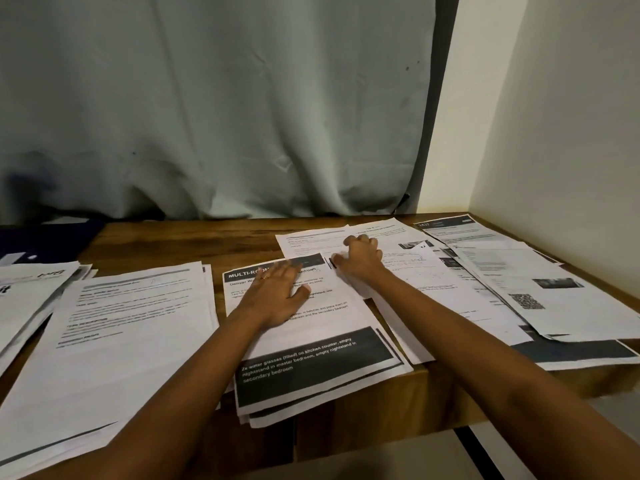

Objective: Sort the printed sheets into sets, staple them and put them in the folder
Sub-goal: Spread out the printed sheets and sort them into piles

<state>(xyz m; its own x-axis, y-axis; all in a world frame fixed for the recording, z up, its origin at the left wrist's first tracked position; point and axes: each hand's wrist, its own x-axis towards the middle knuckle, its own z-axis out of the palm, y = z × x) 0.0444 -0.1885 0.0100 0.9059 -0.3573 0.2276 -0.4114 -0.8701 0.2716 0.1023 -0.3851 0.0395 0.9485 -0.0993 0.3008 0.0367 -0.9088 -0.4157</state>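
Observation:
Printed sheets lie in several piles on a wooden table (180, 242). My left hand (277, 294) rests flat, fingers straight, on the middle pile (311, 362), whose top sheet has a dark header and a dark text box at the bottom. My right hand (360, 258) is just beyond it, fingers curled on the edge of a sheet (408, 268) in the right-hand spread. What exactly those fingers pinch is hard to tell. A second pile (117, 341) lies to the left. No stapler or folder is visible.
More sheets (540, 289) fan out over the table's right end, some overhanging the front edge. Another pile (27, 292) sits at the far left. A grey curtain (221, 105) hangs behind the table, and a white wall (561, 126) closes the right side.

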